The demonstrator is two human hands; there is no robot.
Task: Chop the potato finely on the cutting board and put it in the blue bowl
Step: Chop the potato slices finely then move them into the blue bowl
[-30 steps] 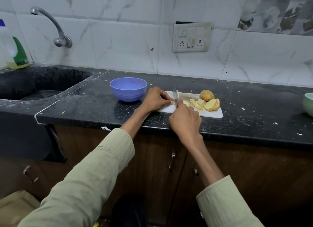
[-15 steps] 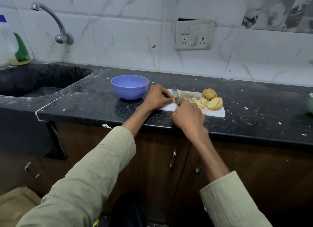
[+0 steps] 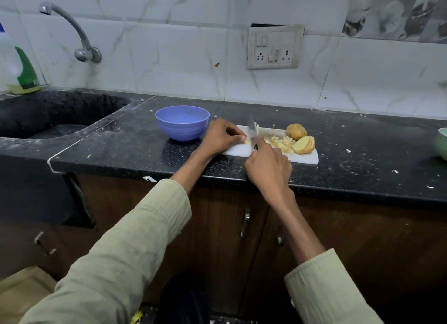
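Potato, pale yellow and partly cut, lies in several lots on the white rectangular plastic cutting board (image 3: pixel 238 150): a small piece (image 3: pixel 247 140) is pinched under the curled fingertips of the left hand (image 3: pixel 221 136), a heap of chopped yellow bits (image 3: pixel 281 143) sits just beyond the right hand (image 3: pixel 268 167), and further out to that hand's right are a fan of sliced potato (image 3: pixel 304 145) and a brown-skinned uncut chunk (image 3: pixel 296 131) touching it. The right hand is curled round the dark handle of a steel kitchen knife (image 3: pixel 252 134), whose blade stands upright just beside the left fingertips, against the pinched piece. The round blue plastic bowl (image 3: pixel 182 122) stands on the black speckled stone desk (image 3: pixel 135 152) just to the left of the left hand; nothing can be seen inside it. Both forearms come from pale green sleeves (image 3: pixel 135 246). Far to the left hand's side are a dark sink (image 3: pixel 48 113), a curved metal tap (image 3: pixel 72 31) and a green-labelled bottle (image 3: pixel 20 67).
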